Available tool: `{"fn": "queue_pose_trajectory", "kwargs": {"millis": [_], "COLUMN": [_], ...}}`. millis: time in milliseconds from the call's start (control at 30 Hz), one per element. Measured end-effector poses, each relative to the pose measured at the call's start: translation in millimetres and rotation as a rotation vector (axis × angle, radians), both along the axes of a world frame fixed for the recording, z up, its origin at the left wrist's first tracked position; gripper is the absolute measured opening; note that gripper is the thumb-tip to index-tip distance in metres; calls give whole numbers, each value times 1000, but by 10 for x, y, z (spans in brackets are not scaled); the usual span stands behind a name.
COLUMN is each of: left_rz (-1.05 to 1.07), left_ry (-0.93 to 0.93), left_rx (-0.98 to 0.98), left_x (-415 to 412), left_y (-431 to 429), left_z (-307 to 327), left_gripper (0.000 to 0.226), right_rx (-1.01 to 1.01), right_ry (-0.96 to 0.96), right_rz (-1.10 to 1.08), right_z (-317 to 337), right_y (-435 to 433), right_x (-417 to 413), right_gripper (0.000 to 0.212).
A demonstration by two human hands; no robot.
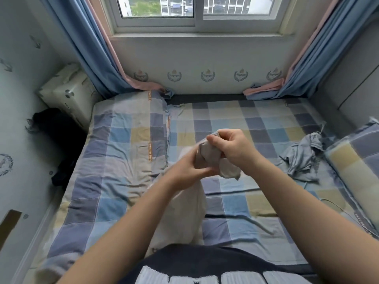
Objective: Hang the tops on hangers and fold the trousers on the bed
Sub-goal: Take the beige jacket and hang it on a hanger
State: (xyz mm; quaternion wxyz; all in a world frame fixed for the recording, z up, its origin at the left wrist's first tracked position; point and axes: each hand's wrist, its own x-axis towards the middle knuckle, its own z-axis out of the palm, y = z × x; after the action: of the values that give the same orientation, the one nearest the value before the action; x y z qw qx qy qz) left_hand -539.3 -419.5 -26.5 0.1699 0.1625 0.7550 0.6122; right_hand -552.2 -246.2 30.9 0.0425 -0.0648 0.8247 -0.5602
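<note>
Evidently the beige garment [208, 156] is held up over the middle of the bed [123, 160], its length trailing near toward the person; right hand [231, 148] grips the bunched top; left hand [188, 171] pinches just below; grey garment [303, 158] lies right.

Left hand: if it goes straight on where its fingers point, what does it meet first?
The bunched pale garment that the right hand grips; the left hand seems to touch it now.
</note>
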Motion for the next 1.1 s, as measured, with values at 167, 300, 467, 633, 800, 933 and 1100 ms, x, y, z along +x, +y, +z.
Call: {"fn": "queue_pose_trajectory", "kwargs": {"millis": [167,300,467,633,800,933,1100], "left_rz": [296,431,564,613,709,580,586], "left_ry": [122,86,-150,-254,-369,-396,-354], "left_rx": [-68,-3,242,295,282,264,227], "left_x": [3,12,12,-21,-95,-74,-142], "left_y": [107,76,141,81,-49,14,-6], "left_z": [-69,53,206,269,252,276,295], "left_gripper": [15,17,16,15,17,16,13], "right_rx": [-114,0,-154,-160,-216,-110,-179], "right_ry": [36,-67,-403,-416,-340,-234,-342], "right_rz": [40,-22,134,17,-14,81,108], "right_z": [124,-207,-922,-1247,-1034,-865,-822], "right_y": [18,200,164,9,17,-87,-65], "right_x": [146,318,645,632,526,427,418], "right_gripper": [10,69,75,19,27,30,21]}}
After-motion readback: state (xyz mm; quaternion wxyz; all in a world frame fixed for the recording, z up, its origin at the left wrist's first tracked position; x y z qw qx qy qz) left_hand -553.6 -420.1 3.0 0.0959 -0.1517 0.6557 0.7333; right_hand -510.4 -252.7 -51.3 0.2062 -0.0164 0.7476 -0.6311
